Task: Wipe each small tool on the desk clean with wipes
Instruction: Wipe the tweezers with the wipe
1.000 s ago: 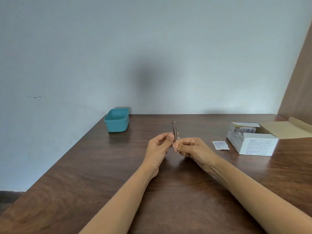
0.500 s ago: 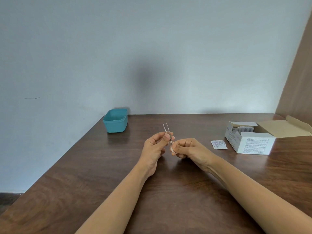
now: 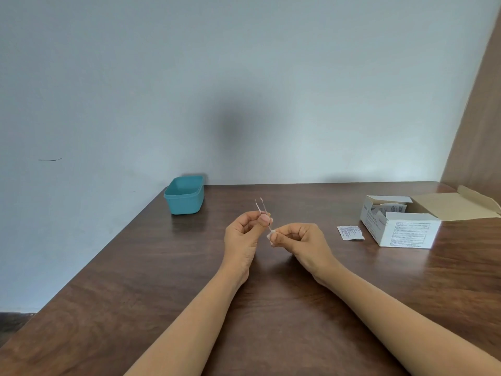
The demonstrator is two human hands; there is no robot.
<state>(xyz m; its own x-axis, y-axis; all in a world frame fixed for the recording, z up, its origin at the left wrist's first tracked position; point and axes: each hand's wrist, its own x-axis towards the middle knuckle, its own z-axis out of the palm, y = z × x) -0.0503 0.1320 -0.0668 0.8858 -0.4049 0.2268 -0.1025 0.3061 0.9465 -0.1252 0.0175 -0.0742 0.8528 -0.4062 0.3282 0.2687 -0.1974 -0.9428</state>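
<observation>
1. A person's left hand [image 3: 242,237] is raised just above a dark wooden desk [image 3: 151,289], with thumb and curled fingers pinching a pair of thin metal tweezers [image 3: 262,210] at mid-length.
2. Above that pinch, the tweezers' two prongs stand apart and tilt up and away to the left; below it, the joined end slants down to the right.
3. The right hand [image 3: 303,241] is just beside the left, fingers curled, thumb and forefinger squeezing a small white wipe [image 3: 271,235] against the tweezers' lower end.
4. The wipe touches the metal directly under the left thumb; how far it wraps around cannot be made out.
5. Right of the right hand, a flat white sachet [image 3: 350,232] lies on the desk.
6. Just beyond the sachet sits an open white cardboard box [image 3: 406,232], lid folded back, with more sachets inside.
7. Well to the left of the left hand and farther back, a teal plastic tub [image 3: 184,196] stands by a pale wall [image 3: 244,77].
</observation>
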